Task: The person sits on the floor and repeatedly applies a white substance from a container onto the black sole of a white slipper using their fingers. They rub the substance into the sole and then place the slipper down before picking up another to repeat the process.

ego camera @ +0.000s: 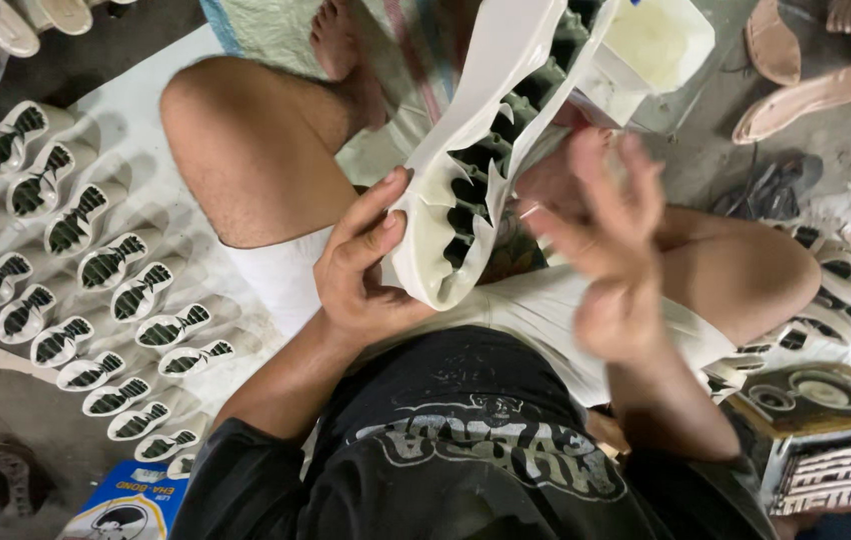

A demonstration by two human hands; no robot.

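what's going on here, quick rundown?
A person sits cross-legged on the floor. The left hand grips a white shoe sole with dark tread recesses, tread side up. The right hand is open beside it, motion-blurred. Rows of similar soles lie on the floor at left.

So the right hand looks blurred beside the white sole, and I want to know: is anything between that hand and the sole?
Nothing visible: the right hand hovers beside the white shoe sole, which the left hand grips.
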